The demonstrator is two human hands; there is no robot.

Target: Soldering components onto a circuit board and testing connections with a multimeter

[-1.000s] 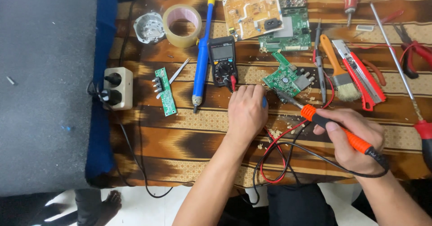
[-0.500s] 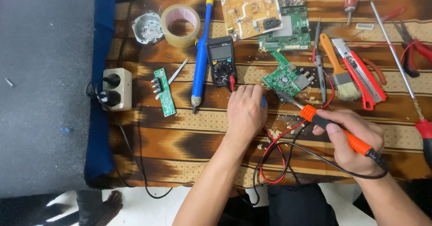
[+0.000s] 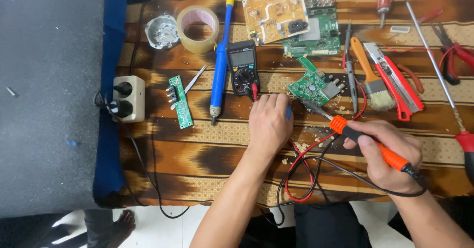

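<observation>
almost nothing has moved since 1 second ago: the right hand point(image 3: 390, 154) still pinches the orange soldering iron point(image 3: 375, 147), tip at the small green circuit board point(image 3: 312, 86) in the middle; the left hand point(image 3: 269, 124) stays curled beside it, grip hidden.

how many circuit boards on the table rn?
4: tan board at top, large green board partly under it, small green board at the soldering iron tip, narrow green strip on the left. More could be hidden.

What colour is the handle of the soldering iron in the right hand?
Orange, with a black end; the head view shows the soldering iron in the right hand.
</observation>
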